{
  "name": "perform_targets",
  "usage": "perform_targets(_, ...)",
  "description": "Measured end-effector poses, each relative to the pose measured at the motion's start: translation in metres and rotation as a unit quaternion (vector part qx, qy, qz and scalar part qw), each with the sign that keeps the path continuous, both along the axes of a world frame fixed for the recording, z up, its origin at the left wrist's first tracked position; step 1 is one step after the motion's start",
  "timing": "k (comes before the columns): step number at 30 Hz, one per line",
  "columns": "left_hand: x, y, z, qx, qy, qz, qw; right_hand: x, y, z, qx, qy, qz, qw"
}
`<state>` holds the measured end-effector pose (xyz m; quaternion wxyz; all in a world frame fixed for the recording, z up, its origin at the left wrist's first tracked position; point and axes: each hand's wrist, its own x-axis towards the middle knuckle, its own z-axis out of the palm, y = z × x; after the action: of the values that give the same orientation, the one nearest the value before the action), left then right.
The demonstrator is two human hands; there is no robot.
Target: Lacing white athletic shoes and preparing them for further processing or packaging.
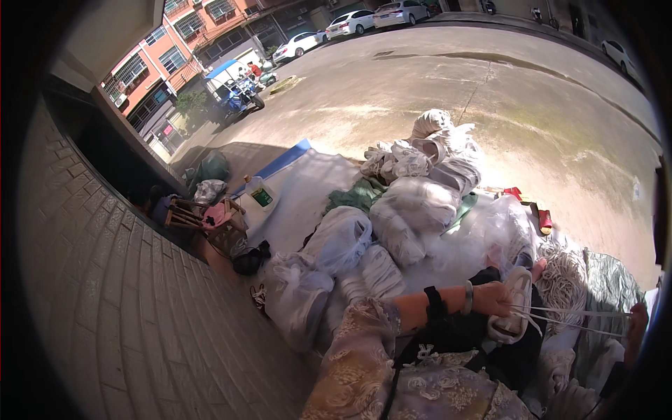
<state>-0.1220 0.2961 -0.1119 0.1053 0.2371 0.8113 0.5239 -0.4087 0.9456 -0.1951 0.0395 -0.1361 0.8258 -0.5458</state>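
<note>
My left hand (492,298) reaches to the right from a floral sleeve, with a black strap and a green bangle on the wrist. It grips a white shoe piece (516,308) over dark cloth on my lap. Thin white cords (574,318) run taut from that piece to my right hand (635,327), which shows only partly at the right rim and seems to pull them. A heap of white rope (562,276) lies just behind the shoe piece.
Bulging white plastic bags (413,206) pile up ahead on a pale sheet (301,192). A plastic bottle (258,192) and a small wooden stool (199,213) stand left of them by a brick wall (105,294). Sunlit pavement, parked cars (350,22) and a blue cart (234,87) lie beyond.
</note>
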Motion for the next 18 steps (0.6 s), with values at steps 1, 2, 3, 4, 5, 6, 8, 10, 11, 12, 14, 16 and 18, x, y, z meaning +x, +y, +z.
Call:
perform_targets(1,0.007,-0.016,-0.004,0.002,-0.028,0.036,0.999,-0.024,-0.037,0.002,0.015,0.05,-0.002,0.999)
perform_targets(2,0.017,-0.029,-0.002,-0.007,-0.063,0.083,0.995,-0.031,-0.105,0.003,0.016,0.092,0.004,0.996)
perform_targets(3,0.018,-0.035,0.007,-0.004,-0.062,0.075,0.995,-0.035,-0.116,0.019,0.039,0.148,-0.026,0.988)
perform_targets(4,0.019,-0.041,0.013,0.007,-0.053,0.122,0.991,-0.039,-0.124,0.031,0.064,0.201,-0.053,0.976)
perform_targets(5,0.02,-0.041,0.016,0.018,-0.045,0.167,0.985,-0.036,-0.127,0.041,0.091,0.253,-0.081,0.96)
perform_targets(6,0.022,-0.04,0.018,0.024,-0.044,0.154,0.987,-0.028,-0.122,0.049,0.119,0.307,-0.112,0.938)
perform_targets(8,0.006,-0.027,0.02,0.054,-0.053,0.205,0.976,-0.003,-0.084,0.027,0.288,0.248,-0.139,0.915)
perform_targets(10,0.0,-0.009,0.006,0.014,0.019,0.189,0.982,0.041,-0.206,0.014,0.319,0.322,0.001,0.891)
perform_targets(11,-0.003,-0.004,-0.001,-0.022,0.092,0.18,0.979,0.076,-0.276,0.035,0.256,0.251,0.041,0.933)
perform_targets(12,-0.009,0.012,0.017,-0.076,0.097,0.131,0.984,0.11,-0.312,0.042,0.187,0.305,0.104,0.928)
perform_targets(14,-0.012,0.032,0.019,-0.096,0.11,0.126,0.981,0.178,-0.398,0.102,0.082,0.101,0.246,0.96)
perform_targets(16,-0.017,0.048,0.015,-0.127,0.086,0.122,0.981,0.214,-0.426,0.117,-0.046,-0.067,0.337,0.938)
perform_targets(18,-0.015,0.05,0.015,-0.143,0.081,0.123,0.979,0.223,-0.422,0.117,-0.03,-0.109,0.33,0.937)
